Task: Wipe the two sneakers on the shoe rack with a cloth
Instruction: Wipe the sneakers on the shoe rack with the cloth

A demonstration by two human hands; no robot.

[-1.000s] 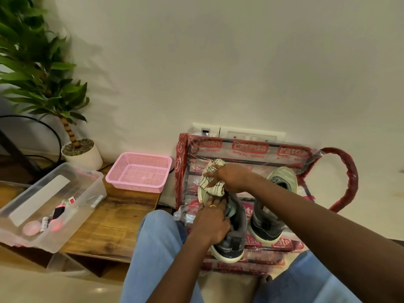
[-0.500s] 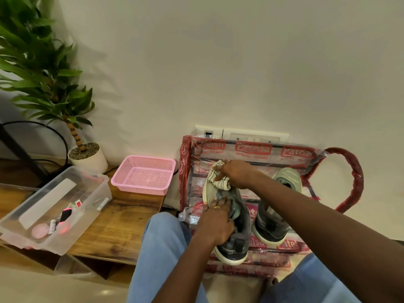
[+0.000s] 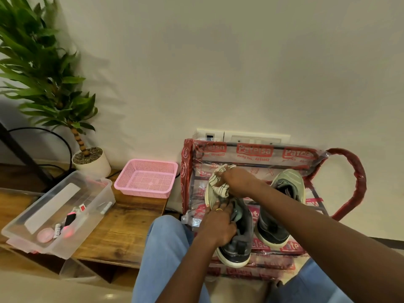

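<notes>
The person is sitting close to the shoe rack [image 3: 254,151], knees almost against it, so both hands are reaching it without stretching. The left hand [image 3: 218,226] is gripping the held sneaker [image 3: 238,248] around its middle, fingers curled over the upper, apparently to keep it from sliding while it is being rubbed. The right hand [image 3: 238,181] is bunching the striped cloth [image 3: 218,184] tightly in its fingers and pressing it onto the pale toe of that shoe. The wad looks gathered small to put pressure on one spot.

The other sneaker [image 3: 288,180] is sitting just beside it on the same shelf, toe to the wall, untouched by either hand.

Plenty is escaping me. The right forearm is crossing over the other sneaker's middle. The cloth is covering most of the toe, so I cannot judge how clean it is. I also cannot tell whether the held sneaker is resting on the shelf or tipped up slightly. Shiny printed plastic wrapping is blurring the rack's bars, and the person's legs are cutting off its lower part.
</notes>
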